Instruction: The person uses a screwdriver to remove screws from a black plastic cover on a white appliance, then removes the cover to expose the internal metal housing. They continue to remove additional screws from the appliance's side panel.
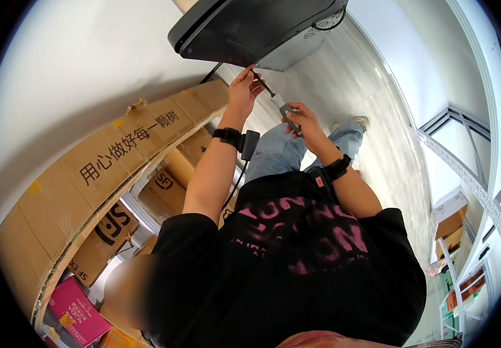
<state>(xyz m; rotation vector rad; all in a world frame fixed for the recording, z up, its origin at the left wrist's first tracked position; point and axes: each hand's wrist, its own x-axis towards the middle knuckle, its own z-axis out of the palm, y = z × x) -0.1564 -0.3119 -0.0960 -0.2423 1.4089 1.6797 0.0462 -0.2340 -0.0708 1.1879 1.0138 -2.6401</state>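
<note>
A grey-handled screwdriver [287,115], thick-bodied like a powered one, is gripped in my right hand [306,123]. Its long dark shaft [263,84] slants up and left to the lower edge of a black panel-shaped device [233,32]. At the tip of that shaft, my left hand [243,94] pinches with thumb and forefinger, the other fingers loosely curled beside it. Whether a screw sits at the tip is too small to tell. Both wrists wear black straps; the left one carries a small black box [250,145] with a cable.
A large opened cardboard box [117,130] runs along my left, with smaller brown cartons [108,232] and a pink box [79,310] inside. White wall lies behind it. Pale wood-look floor [372,75] extends to the right, toward white metal shelving [465,162].
</note>
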